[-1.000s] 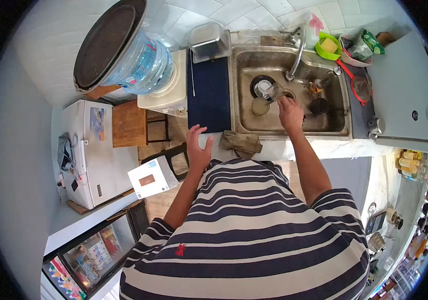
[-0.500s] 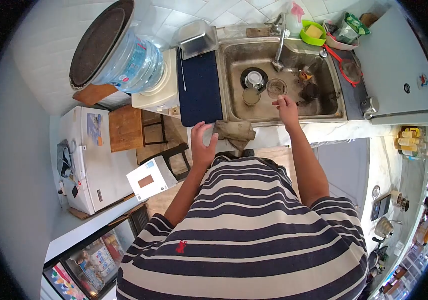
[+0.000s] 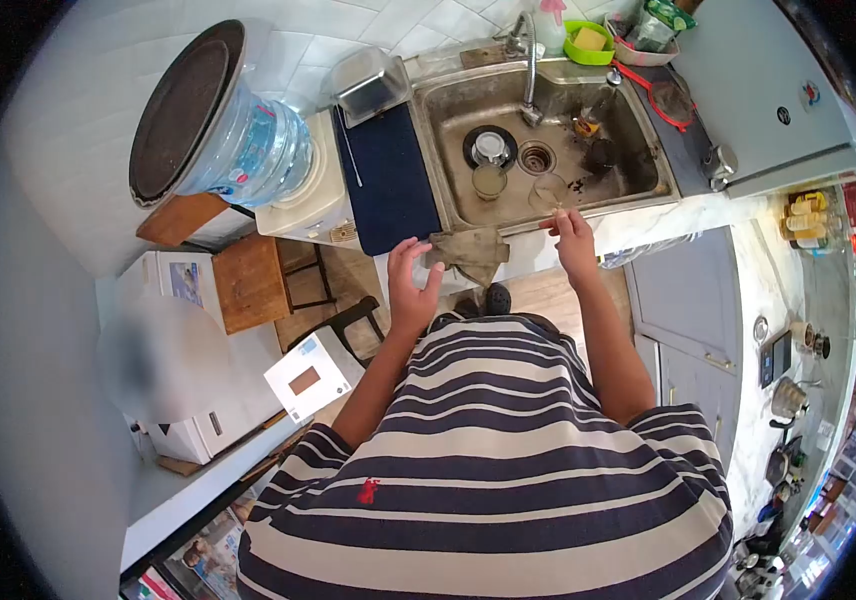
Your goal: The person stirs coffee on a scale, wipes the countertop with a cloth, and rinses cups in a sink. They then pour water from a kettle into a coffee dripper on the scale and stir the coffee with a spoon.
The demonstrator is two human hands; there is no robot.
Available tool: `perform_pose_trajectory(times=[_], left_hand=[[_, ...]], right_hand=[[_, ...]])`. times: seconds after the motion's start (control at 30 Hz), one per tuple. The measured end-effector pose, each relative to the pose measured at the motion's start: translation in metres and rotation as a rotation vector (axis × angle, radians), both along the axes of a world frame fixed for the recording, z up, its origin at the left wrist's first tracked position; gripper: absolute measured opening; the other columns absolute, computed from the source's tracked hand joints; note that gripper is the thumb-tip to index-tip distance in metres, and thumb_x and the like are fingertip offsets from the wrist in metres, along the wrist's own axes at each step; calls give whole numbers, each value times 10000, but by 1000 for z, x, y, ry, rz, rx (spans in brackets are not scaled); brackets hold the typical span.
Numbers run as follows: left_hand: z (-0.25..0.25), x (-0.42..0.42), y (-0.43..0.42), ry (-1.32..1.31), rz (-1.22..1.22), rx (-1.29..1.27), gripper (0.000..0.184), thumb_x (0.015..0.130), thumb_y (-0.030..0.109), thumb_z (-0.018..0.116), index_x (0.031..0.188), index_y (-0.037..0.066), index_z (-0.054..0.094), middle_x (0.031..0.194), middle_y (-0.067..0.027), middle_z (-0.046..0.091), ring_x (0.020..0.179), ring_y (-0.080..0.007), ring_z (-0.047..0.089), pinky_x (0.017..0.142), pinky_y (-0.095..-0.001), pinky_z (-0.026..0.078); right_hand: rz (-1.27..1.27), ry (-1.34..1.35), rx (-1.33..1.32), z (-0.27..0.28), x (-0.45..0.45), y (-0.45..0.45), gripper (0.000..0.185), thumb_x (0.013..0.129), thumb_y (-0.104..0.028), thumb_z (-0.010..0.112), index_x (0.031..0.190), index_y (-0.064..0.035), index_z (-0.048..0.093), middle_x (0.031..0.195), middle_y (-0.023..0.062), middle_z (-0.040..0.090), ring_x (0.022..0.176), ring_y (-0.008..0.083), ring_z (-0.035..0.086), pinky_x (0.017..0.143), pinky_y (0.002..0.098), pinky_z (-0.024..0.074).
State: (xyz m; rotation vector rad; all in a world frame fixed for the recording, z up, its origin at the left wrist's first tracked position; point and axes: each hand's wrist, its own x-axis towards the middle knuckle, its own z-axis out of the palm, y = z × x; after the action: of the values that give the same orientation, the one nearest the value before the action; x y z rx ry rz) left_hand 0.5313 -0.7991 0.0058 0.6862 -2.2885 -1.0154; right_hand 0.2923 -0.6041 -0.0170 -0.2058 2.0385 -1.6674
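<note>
My right hand (image 3: 575, 248) is at the sink's front edge, fingers pinched together at the near side of a clear glass (image 3: 549, 190). That glass is over the basin of the metal sink (image 3: 663, 180). My left hand (image 3: 413, 288), empty with fingers apart, hovers by the counter's front edge, beside a crumpled brown cloth (image 3: 476, 252). Another glass (image 3: 489, 181) with cloudy contents stands in the sink, next to a white cup (image 3: 490, 148) on a dark saucer. The drain (image 3: 537, 158) shows to their right. A dark cup (image 3: 601, 154) is farther right.
The faucet (image 3: 531, 75) rises behind the basin. Left are a dark blue mat (image 3: 386, 170), a metal container (image 3: 370, 88) and a water bottle (image 3: 258, 150). Right are a green bowl (image 3: 589, 42) and red strainer (image 3: 672, 105). A blurred patch (image 3: 163, 360) covers part of a white appliance.
The view has shifted. My right hand and the clear glass have moved from the drain toward the sink's front edge, uncovering the drain. A blurred patch has appeared at left. My left hand stays open.
</note>
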Motion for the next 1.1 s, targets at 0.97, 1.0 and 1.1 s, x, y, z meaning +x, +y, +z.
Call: perform_pose_trajectory(times=[0.97, 1.0, 1.1], left_hand=[[4, -122, 231, -73, -639, 130, 337, 876, 150, 756, 1187, 57, 665, 1345, -185, 576, 1304, -363, 527, 1122, -454, 410], [2, -128, 257, -83, -657, 138, 337, 877, 150, 756, 1187, 56, 665, 1341, -185, 578, 1303, -363, 528, 1121, -452, 411], [-7, -148, 334, -86, -745, 170, 333, 880, 152, 754, 1185, 54, 664, 1332, -185, 580, 1298, -363, 530, 1121, -451, 411]], right_hand=[[-539, 158, -26, 51, 113, 302, 312, 1076, -260, 531, 948, -48, 721, 814, 26, 628, 746, 107, 492, 724, 284, 425], [-548, 181, -14, 53, 117, 324, 310, 1076, -260, 531, 951, -48, 720, 816, 26, 630, 747, 110, 499, 725, 286, 429], [-581, 137, 62, 58, 126, 393, 303, 1082, -255, 519, 955, -47, 699, 859, 17, 662, 788, 106, 527, 756, 292, 447]])
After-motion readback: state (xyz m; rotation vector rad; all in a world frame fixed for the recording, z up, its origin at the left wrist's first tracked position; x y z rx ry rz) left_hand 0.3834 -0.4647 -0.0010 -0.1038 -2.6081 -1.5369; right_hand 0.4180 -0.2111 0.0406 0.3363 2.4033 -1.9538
